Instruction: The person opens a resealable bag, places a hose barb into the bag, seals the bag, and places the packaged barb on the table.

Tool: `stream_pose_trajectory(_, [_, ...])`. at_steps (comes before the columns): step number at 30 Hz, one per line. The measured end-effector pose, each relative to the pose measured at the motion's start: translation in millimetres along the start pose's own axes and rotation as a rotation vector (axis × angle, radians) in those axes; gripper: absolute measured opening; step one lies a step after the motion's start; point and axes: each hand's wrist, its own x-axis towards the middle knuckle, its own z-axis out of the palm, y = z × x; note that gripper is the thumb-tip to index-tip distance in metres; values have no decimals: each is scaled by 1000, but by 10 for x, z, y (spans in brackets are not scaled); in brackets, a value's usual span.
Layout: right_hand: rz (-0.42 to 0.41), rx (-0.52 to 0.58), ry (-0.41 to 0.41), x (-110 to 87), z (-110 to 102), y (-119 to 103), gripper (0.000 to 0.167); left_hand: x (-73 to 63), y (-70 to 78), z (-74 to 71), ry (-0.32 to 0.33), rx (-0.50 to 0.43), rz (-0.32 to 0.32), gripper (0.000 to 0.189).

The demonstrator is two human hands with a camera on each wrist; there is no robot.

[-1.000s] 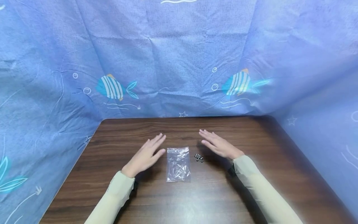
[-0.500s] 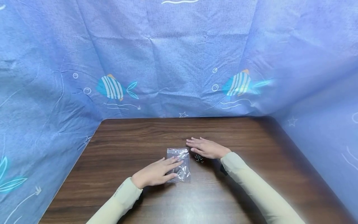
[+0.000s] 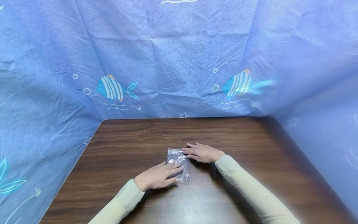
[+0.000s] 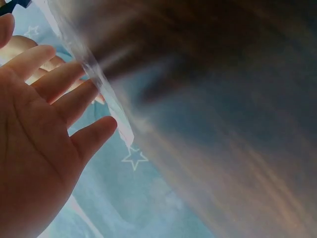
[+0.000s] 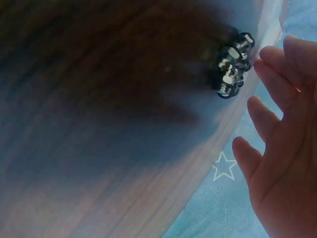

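Lying on the table (image 3: 134, 137), the thin clear bag (image 3: 176, 155) is partly under the left hand (image 3: 159, 176).
From the head, the right hand (image 3: 203, 153) is by the bag's top right side, its grip straight; a blue fish cloth (image 3: 176, 62) hangs behind. At the left wrist, the left grip is spread, pinching nothing; the bag looks slippery, so a sideways rub might slide or crumple it. At the right wrist, the right grip is spread too, and shiny bits (image 5: 233, 67) bunch just beside the fingertips; a bump could roll them away, and from above that hand mostly hides them.
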Motion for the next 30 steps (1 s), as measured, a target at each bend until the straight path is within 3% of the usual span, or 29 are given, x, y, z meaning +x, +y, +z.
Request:
stream_pose_trajectory(22, [55, -18, 15, -169, 15, -54, 41, 59, -191, -54, 58, -44, -91, 53])
stream_pose_trajectory(30, [42, -21, 21, -224, 29, -108, 41, 84, -259, -63, 61, -55, -160, 50])
